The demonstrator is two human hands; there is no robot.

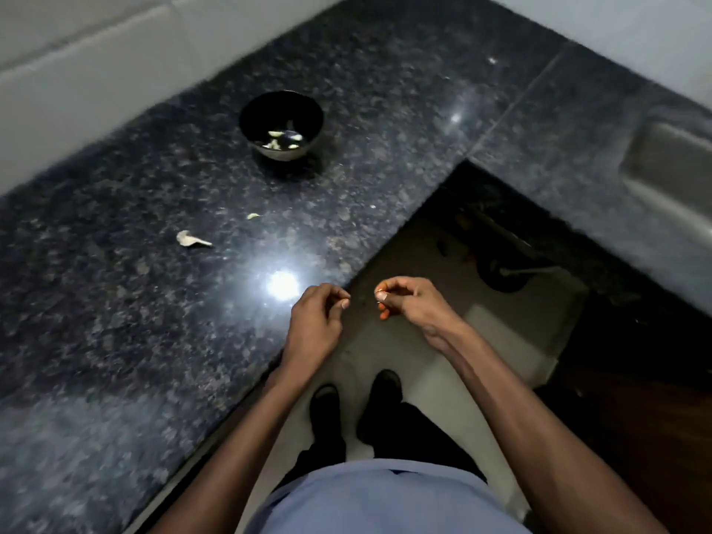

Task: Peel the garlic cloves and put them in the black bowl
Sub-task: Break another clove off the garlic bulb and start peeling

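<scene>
The black bowl [308,109] stands at the back of the dark granite counter [115,321] with several peeled garlic cloves [283,139] in it. An unpeeled garlic clove [192,239] and a smaller pale bit [252,216] lie loose on the counter in front of the bowl. Both hands hover just off the counter's front edge, a short gap between them. My right hand [408,302] pinches a small pale garlic clove [380,295] at its fingertips. My left hand [316,321] has its fingers curled with the thumb against them; nothing shows in it.
A steel sink [670,179] is set into the counter at the right. White tiled wall [96,52] runs behind the counter. Below the hands are the floor and my shoes [354,402]. A bright light glare [283,284] sits near the counter's edge.
</scene>
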